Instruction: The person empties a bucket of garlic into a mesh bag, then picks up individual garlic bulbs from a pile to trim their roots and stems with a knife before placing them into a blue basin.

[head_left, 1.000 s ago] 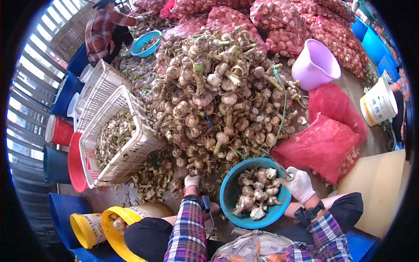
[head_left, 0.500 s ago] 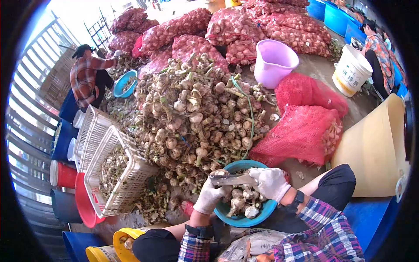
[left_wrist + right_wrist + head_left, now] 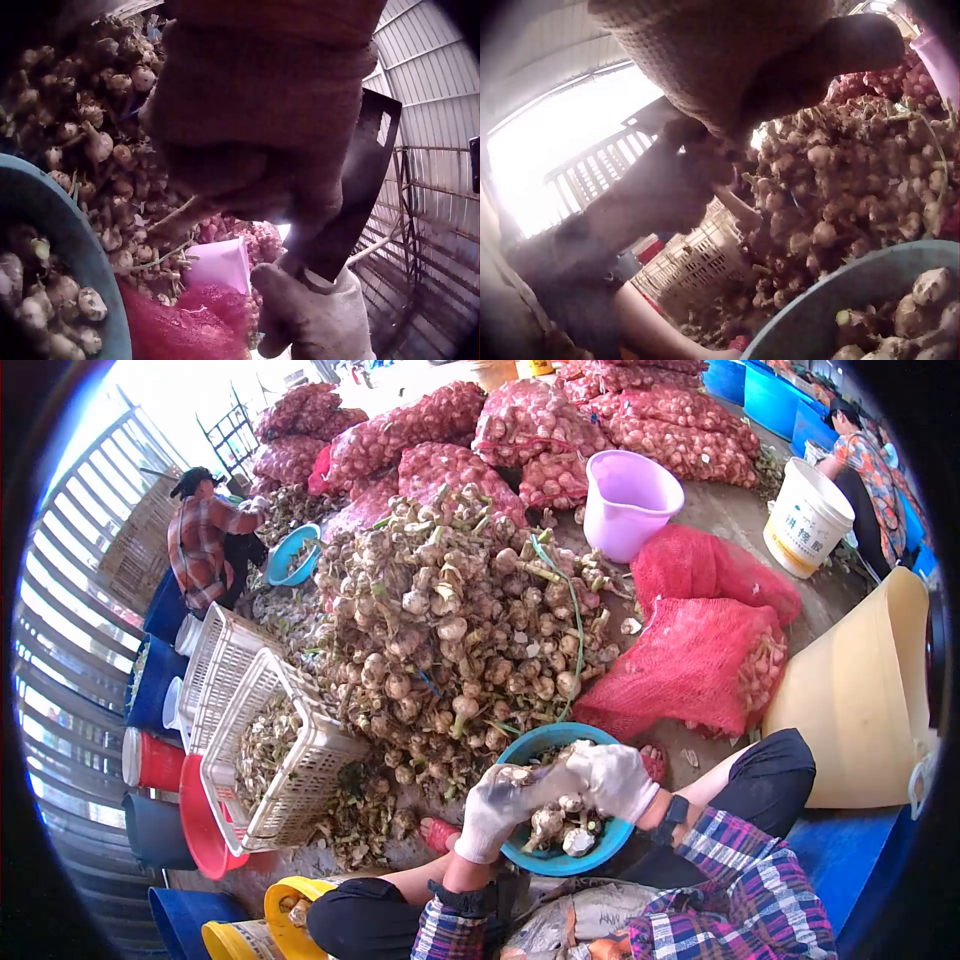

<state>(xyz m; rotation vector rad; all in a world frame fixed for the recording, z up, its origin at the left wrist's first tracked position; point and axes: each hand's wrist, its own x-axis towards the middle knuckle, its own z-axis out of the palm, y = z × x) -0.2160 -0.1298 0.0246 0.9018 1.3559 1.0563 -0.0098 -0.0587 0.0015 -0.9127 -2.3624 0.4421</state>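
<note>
Both hands wear whitish gloves and meet over a blue-green basin [image 3: 512, 847] partly filled with trimmed garlic bulbs [image 3: 546, 826]. My left hand [image 3: 492, 810] grips a garlic bulb, mostly hidden by the fingers. Its stem [image 3: 739, 208] pokes out below the hand in the right wrist view. My right hand [image 3: 615, 775] holds a knife by the handle. The broad dark blade [image 3: 373, 146], with a slot near its end, lies close against the left hand in the left wrist view. A large heap of untrimmed garlic [image 3: 430, 630] rises just beyond the basin.
White plastic crates [image 3: 290, 800] with trimmings stand left of the heap. Red mesh sacks [image 3: 680, 660] and a purple bucket [image 3: 625, 510] are at right. A tall cream tub [image 3: 850, 690] stands beside my right knee, yellow buckets [image 3: 285, 900] by my left. Other people sit farther back.
The left hand has come from the heap's foot to the basin with a garlic bulb. The right hand has brought the knife from the basin's right side to it. The head view has shifted.
</note>
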